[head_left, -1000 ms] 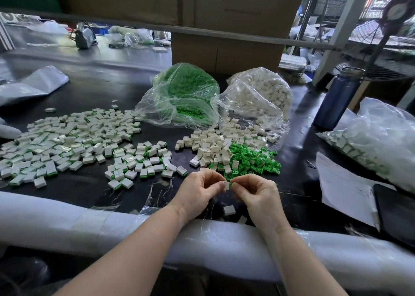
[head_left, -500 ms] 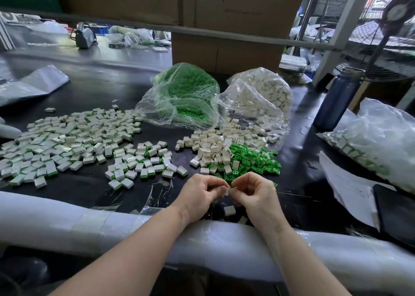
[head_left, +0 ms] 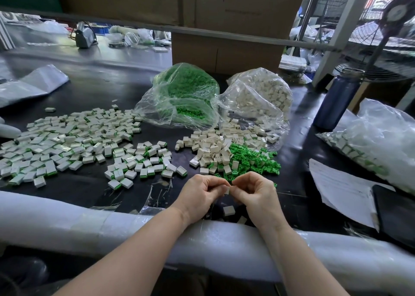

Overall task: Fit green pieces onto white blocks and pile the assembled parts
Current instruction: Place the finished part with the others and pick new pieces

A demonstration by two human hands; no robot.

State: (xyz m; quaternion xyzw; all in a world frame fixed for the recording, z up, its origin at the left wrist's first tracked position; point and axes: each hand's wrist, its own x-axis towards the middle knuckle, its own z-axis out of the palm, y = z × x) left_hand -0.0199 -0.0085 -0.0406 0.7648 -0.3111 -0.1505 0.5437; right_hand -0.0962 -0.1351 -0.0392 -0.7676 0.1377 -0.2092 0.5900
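Both hands together at counter's near edge, left hand (head_left: 198, 194) and right hand (head_left: 256, 194) pinching white block (head_left: 227, 190); tiny, light, stiff; hold by sides.

white block (head_left: 227, 190): mostly buried between the fingertips of both hands, only a sliver shows
green piece on it: can't tell
phone (head_left: 395, 214): cut off at the right edge

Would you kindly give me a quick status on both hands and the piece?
Left hand and right hand both pinching one white block. Held above the table, near edge. Nothing in the way.
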